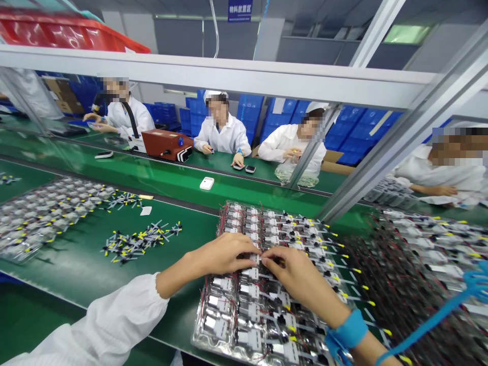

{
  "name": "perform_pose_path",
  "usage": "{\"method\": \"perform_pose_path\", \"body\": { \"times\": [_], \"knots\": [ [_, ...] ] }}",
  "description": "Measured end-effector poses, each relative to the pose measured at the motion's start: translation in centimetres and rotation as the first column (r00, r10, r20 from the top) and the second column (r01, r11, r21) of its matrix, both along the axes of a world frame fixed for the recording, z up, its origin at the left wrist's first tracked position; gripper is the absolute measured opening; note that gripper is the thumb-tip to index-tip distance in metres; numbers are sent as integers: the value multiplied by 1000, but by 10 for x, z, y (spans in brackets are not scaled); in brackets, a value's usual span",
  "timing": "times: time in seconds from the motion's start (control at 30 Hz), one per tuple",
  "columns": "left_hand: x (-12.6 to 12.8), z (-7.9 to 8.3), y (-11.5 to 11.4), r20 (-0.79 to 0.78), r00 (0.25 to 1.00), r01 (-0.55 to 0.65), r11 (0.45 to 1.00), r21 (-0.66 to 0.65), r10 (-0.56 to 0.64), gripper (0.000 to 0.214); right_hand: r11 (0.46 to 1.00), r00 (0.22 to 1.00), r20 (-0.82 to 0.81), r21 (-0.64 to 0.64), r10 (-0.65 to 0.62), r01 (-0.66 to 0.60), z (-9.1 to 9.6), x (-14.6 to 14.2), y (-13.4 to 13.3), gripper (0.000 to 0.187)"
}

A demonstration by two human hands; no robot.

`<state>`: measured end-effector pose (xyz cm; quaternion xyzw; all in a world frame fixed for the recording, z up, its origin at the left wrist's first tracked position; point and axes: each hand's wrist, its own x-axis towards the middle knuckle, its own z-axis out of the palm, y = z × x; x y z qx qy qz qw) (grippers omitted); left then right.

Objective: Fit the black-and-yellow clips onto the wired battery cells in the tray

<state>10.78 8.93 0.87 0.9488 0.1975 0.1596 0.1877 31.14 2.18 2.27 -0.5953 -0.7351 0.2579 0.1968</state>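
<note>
Wired white component (259,260) sits in the middle row of a clear plastic tray (213,333) that lies on the green worktop (76,269), directly in front of the person. The tray is packed with like parts, each with red leads and a yellow-tipped plug. The right hand (301,279) pinches this component between thumb and forefinger, its fingers (276,252) clenched on it. The left hand (223,256) comes in from the other side with bent fingers (246,245) touching the same part; whether they clasp it or only press on it cannot be told. A blue wrist strap (348,330) circles the right wrist, and its blue coiled cord (438,310) runs off to the right.

Just right of the tray lies a second filled tray (430,254). To the left, loose connectors (139,241) are scattered on the worktop, with a third tray (34,218) beyond them. Farther off, a small white box (206,183) lies on the green belt. Behind it stands a red-brown machine (165,143). Four co-workers in white coats sit along the far side, in front of stacked blue crates (358,127). A red crate (68,33) rests on the overhead shelf.
</note>
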Motion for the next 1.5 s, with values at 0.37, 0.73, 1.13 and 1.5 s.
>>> {"method": "perform_pose_path", "body": {
  "times": [0.37, 0.73, 1.13, 1.5],
  "knots": [
    [-1, -1, -1, 35, 999, -1, 1000, -17, 1, 25, 1000, 1000, -7, -17, -9, 9, 5, -2, -3, 28],
    [-1, 0, -1, 28, 1000, 3, 1000, -16, -3, 27, 1000, 999, -34, -24, 19, -20, 5, 0, -1, 26],
    [0, 2, 0, 16, 1000, 17, 1000, 0, -17, 26, 1000, 1000, -10, -11, -5, 5, 1, -3, -1, 28],
    [3, 3, 1, -37, 999, 29, 998, 61, -27, 24, 1000, 998, 64, -9, -1, 2, -3, -2, 1, 21]
  ]
}}
